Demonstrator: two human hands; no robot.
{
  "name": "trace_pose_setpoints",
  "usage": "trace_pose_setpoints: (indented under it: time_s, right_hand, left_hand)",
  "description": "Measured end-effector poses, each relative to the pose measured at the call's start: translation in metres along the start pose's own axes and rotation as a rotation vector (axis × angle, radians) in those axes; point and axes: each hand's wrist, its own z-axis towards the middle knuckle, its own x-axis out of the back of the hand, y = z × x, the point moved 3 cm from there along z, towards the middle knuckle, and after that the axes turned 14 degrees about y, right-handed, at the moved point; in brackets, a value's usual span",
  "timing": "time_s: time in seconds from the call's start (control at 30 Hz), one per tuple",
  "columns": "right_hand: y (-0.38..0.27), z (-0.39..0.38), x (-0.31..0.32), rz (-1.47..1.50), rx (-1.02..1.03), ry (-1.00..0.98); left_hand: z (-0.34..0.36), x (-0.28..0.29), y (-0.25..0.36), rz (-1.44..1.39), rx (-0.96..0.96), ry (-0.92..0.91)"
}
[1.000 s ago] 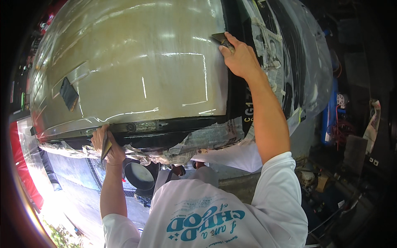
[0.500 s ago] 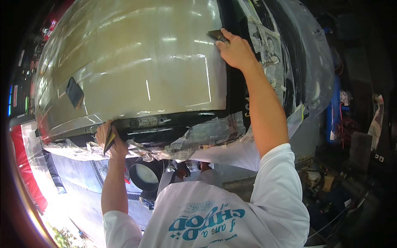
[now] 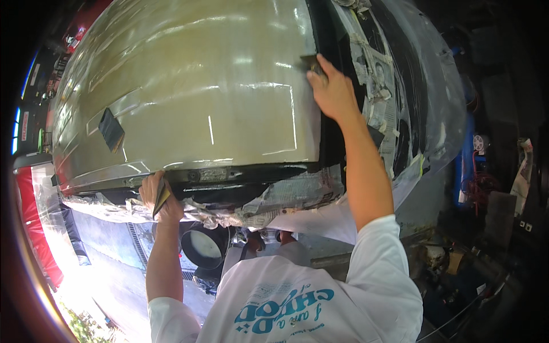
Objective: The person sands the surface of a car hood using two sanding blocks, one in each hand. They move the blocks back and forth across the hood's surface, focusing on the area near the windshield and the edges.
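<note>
A large glossy beige car panel (image 3: 200, 86) fills the upper view, wet and shiny. My right hand (image 3: 334, 94) reaches up to its right edge and presses a small dark sanding pad (image 3: 310, 61) against the surface. My left hand (image 3: 150, 191) is at the panel's lower edge, gripping a thin flat dark-and-yellow sheet (image 3: 162, 197) by the black trim. A dark square piece (image 3: 111, 129) lies alone on the left part of the panel.
Crumpled newspaper masking (image 3: 291, 197) hangs under the panel, and more runs down its right side beneath clear plastic sheeting (image 3: 434, 86). A black round opening (image 3: 201, 247) sits below. A red surface (image 3: 34, 228) lies at the left, blue equipment (image 3: 464, 171) and clutter at the right.
The view has drifted a little, so the panel sits slightly further right. Both hands keep their places on the panel's edges, still holding the same things.
</note>
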Motion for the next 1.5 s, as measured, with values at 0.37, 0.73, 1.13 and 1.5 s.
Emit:
trace_pose_setpoints:
  time_s: [0.37, 0.73, 1.13, 1.5]
  right_hand:
    - [-0.007, -0.003, 0.009, -0.103, 0.052, -0.045]
    - [-0.005, 0.018, 0.001, -0.068, -0.021, -0.090]
    - [-0.007, 0.024, 0.002, -0.077, -0.051, -0.127]
    - [-0.005, 0.011, 0.006, -0.143, -0.045, -0.133]
  left_hand:
    - [0.004, -0.003, 0.005, -0.005, 0.023, 0.002]
    - [0.004, -0.003, 0.003, -0.014, 0.014, -0.006]
    - [0.001, 0.000, 0.006, 0.014, 0.008, -0.025]
    - [-0.003, -0.005, -0.002, 0.004, 0.012, 0.005]
